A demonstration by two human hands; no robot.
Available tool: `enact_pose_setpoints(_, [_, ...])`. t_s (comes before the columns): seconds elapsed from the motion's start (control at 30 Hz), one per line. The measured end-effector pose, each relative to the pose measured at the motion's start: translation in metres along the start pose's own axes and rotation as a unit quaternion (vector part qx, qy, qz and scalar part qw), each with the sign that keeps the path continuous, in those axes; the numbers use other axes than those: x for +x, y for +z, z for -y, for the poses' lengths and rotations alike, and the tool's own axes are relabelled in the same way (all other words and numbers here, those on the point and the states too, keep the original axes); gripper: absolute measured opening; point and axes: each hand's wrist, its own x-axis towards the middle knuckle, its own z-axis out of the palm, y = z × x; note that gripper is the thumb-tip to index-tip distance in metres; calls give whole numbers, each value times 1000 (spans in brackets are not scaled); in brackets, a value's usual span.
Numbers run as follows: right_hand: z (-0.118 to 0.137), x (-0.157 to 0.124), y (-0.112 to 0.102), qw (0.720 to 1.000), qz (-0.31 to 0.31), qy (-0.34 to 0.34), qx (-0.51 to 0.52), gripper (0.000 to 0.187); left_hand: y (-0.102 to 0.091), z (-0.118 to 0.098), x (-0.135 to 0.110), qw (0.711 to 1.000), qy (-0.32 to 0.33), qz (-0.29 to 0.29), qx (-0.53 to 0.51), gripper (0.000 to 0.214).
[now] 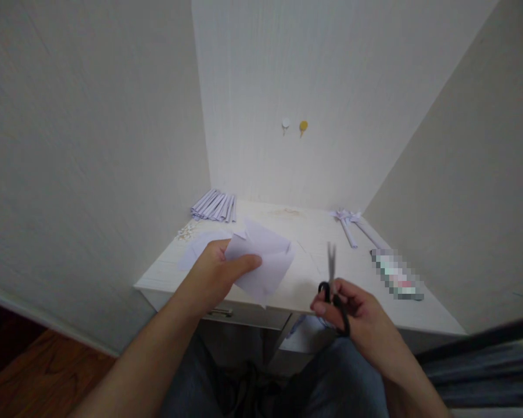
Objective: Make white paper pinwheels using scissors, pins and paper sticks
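My left hand (226,264) pinches a folded piece of white paper (265,255) between thumb and fingers, above the front of the white desk (305,284). The paper's fingers-side edge is hidden by my thumb. In my right hand (353,307) is a pair of scissors (332,261) with black handles, its blades pointing up and away from me. The blades look nearly closed and stand apart from the paper. Under my left hand, more white paper (192,252) lies on the desk.
Several rolled paper tubes (214,206) lie at the back left, with small white bits (186,232) in front. At the back right are paper tubes with folded tops (347,229). A blurred-out flat object (396,276) lies at the right. Two hooks (303,126) are on the wall.
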Motion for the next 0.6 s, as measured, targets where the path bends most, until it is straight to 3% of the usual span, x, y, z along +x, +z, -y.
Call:
enact_pose_setpoints(0.07, [11,5,0,996,-50,-54,52,30,1,-3,-2,997,-27,53,58,22])
enact_pose_setpoints(0.13, [21,8,4,992,-55,-89,75,35,5,-5,-3,990,-45,97,93,18])
enact_pose_setpoints(0.23, [29,9,14,989,-68,-107,73,32,11,-7,-5,983,-56,145,100,14])
enact_pose_setpoints(0.33, [29,8,20,988,-89,-107,64,27,13,-7,-6,981,-50,157,101,14])
enact_pose_setpoints(0.43, [27,8,22,987,-105,-96,69,27,11,-4,-5,984,-42,143,93,14])
enact_pose_setpoints(0.5, [25,9,24,984,-130,-96,78,28,12,0,-3,993,-27,104,58,13])
enact_pose_setpoints(0.6, [20,12,31,969,-199,-99,110,28,19,10,-3,994,14,13,-109,20])
